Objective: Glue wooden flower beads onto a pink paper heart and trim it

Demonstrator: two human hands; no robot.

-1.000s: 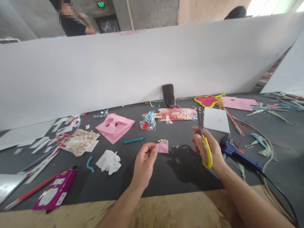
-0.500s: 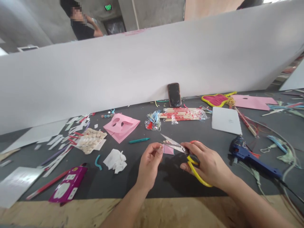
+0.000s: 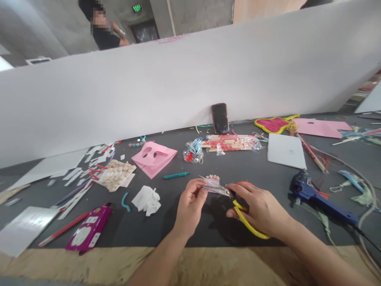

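Observation:
My right hand (image 3: 262, 208) is wrapped round the handles of a pair of scissors (image 3: 218, 190) with yellow and orange grips. Their blades point left, slightly parted, with the tips at the fingers of my left hand (image 3: 190, 204). That hand is closed in a pinch between thumb and forefinger; whatever it holds is too small to make out. Just behind the blades lies a small pink card (image 3: 213, 182) topped with little beige pieces, partly hidden by the scissors. A teal pen (image 3: 176, 175) rests to the left of it.
Leftward are a pink folded paper (image 3: 153, 157), crumpled white tissue (image 3: 146, 200) and a purple packet (image 3: 89, 228). A phone (image 3: 220, 118) leans on the white partition (image 3: 166, 87) behind wrapped sticks (image 3: 232, 142). On the right lies a blue glue gun (image 3: 323, 200) with its cord.
The scissor blades have closed further near my left fingertips. More of the small pink card with beige pieces shows behind them. The view has shifted slightly.

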